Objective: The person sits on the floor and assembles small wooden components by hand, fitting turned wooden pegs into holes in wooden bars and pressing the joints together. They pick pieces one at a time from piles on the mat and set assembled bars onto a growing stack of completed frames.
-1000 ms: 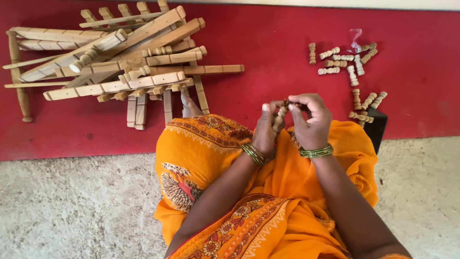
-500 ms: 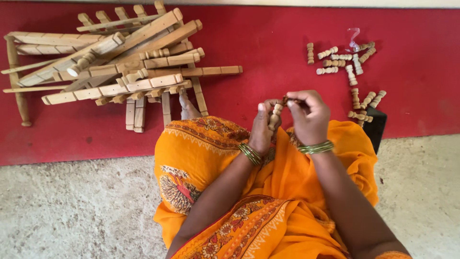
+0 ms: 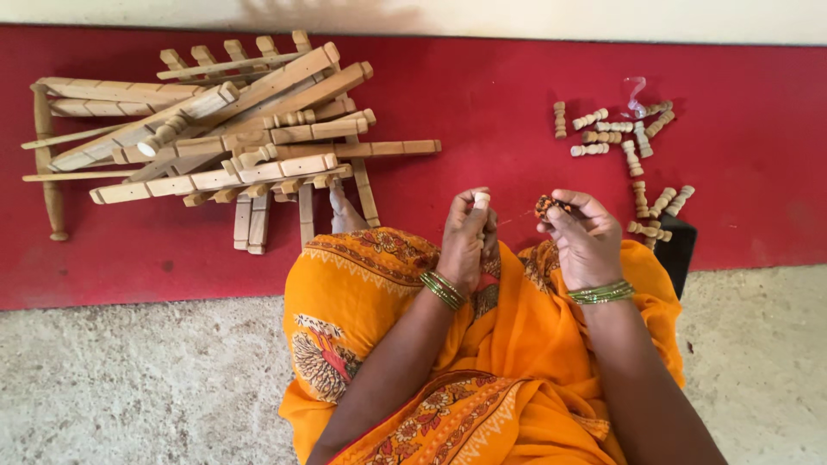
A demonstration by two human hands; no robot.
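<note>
- Left hand (image 3: 465, 241): fingers closed around 1 small turned wooden peg (image 3: 481, 200), its pale end showing above the fingertips.
- Right hand (image 3: 586, 237): pinching a small dark beaded piece (image 3: 545, 206), just right of the peg, apart from it.
- Scattered wooden pegs (image 3: 616, 142): on the red mat (image 3: 482, 95), beyond and right of the peg.
- Wooden frame pieces (image 3: 224, 138): piled on the mat, well left of the peg.

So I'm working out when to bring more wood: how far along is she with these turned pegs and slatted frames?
Done: a stack of slatted wooden frames lies on the red mat. In hand: the left hand grips one pale peg; the right hand pinches a small dark, orange-flecked bit. Left: loose turned pegs scattered beside the right hand.
</note>
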